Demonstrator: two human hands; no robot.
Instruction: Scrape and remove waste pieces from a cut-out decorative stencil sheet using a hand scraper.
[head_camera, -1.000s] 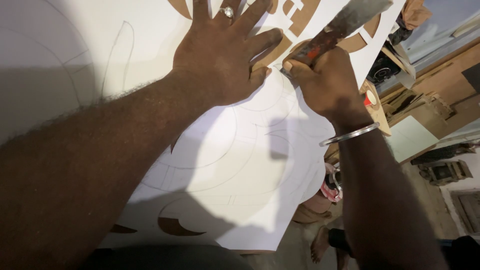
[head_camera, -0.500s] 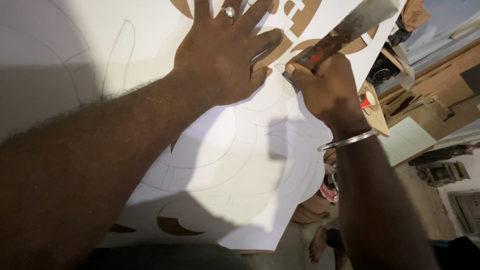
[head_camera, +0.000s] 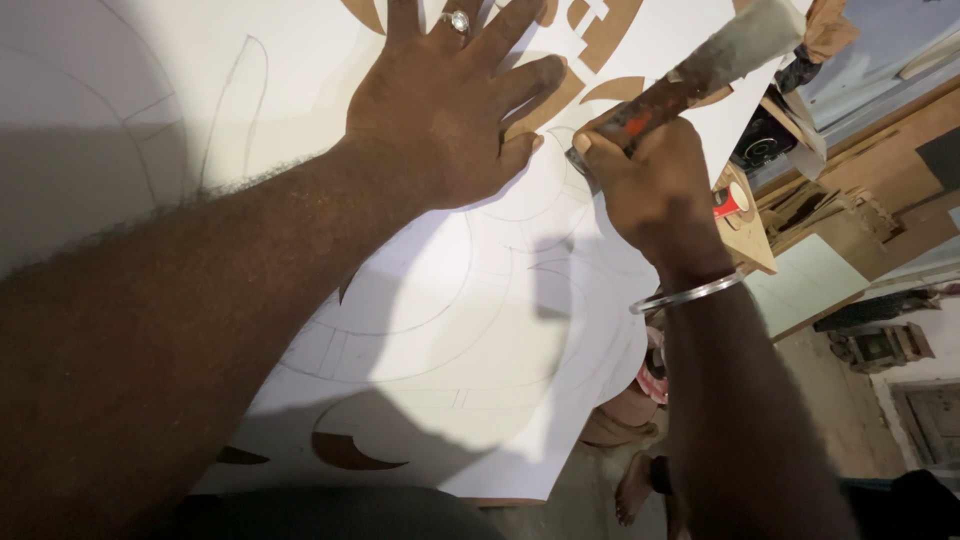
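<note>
While the left hand (head_camera: 450, 120) is staying spread flat on the white pencil-marked board (head_camera: 430, 330), the right hand (head_camera: 650, 190), fingers closed around a worn chisel (head_camera: 690, 75), is tilting slightly, edging along the cut.

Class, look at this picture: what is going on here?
A person leans over a white board marked with pencilled curves and cut-out shapes. The left hand, wearing a ring, presses flat on the board. The right hand, a bangle at its wrist, grips a worn cutting tool with its lower end on the board beside the left thumb. Several shapes are already cut through.
</note>
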